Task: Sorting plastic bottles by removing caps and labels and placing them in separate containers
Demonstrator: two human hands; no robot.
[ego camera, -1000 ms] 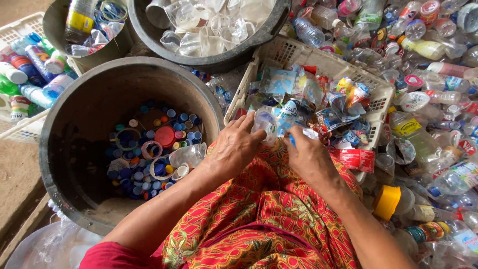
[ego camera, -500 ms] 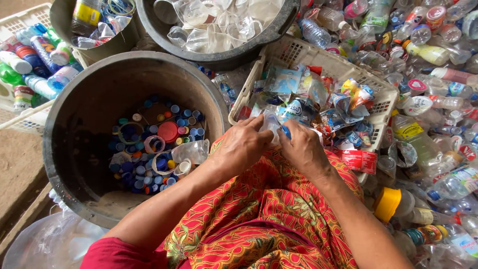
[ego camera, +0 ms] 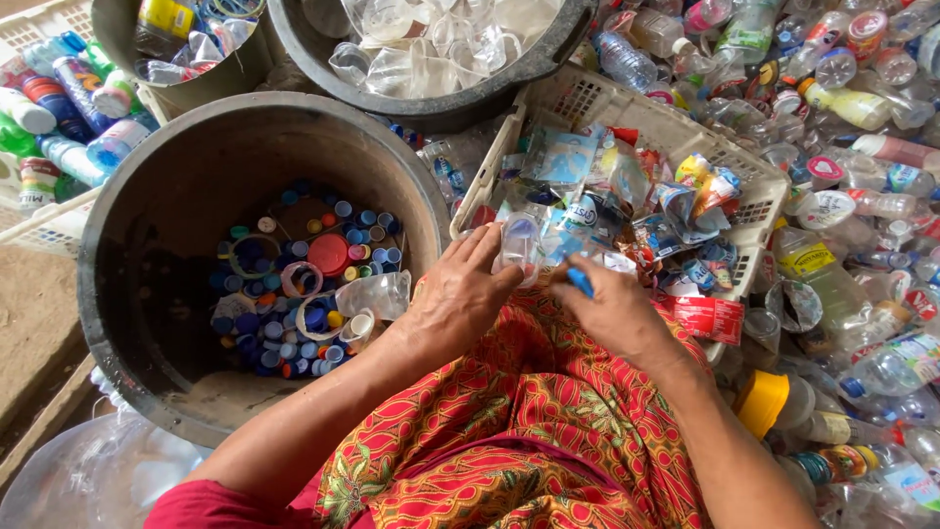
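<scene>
My left hand (ego camera: 455, 299) grips a small clear plastic bottle (ego camera: 519, 243) over my lap, which is covered in red and orange patterned cloth (ego camera: 509, 431). My right hand (ego camera: 612, 309) pinches a blue cap (ego camera: 580, 281) right beside the bottle's end. Both hands hover at the near edge of a white plastic basket (ego camera: 578, 103) filled with torn labels and wrappers. To the left stands a large dark tub (ego camera: 127, 294) holding several coloured caps and rings.
A second dark tub (ego camera: 548, 59) of clear plastic cups stands at the top. A smaller bucket (ego camera: 127, 29) and a crate of bottles (ego camera: 39, 235) are at top left. Heaped plastic bottles (ego camera: 852, 225) cover the right side. A yellow lid (ego camera: 762, 402) lies near my right forearm.
Both hands drew together on the clear bottle. My right hand now holds the blue cap at the bottle's end. The view shifted slightly.
</scene>
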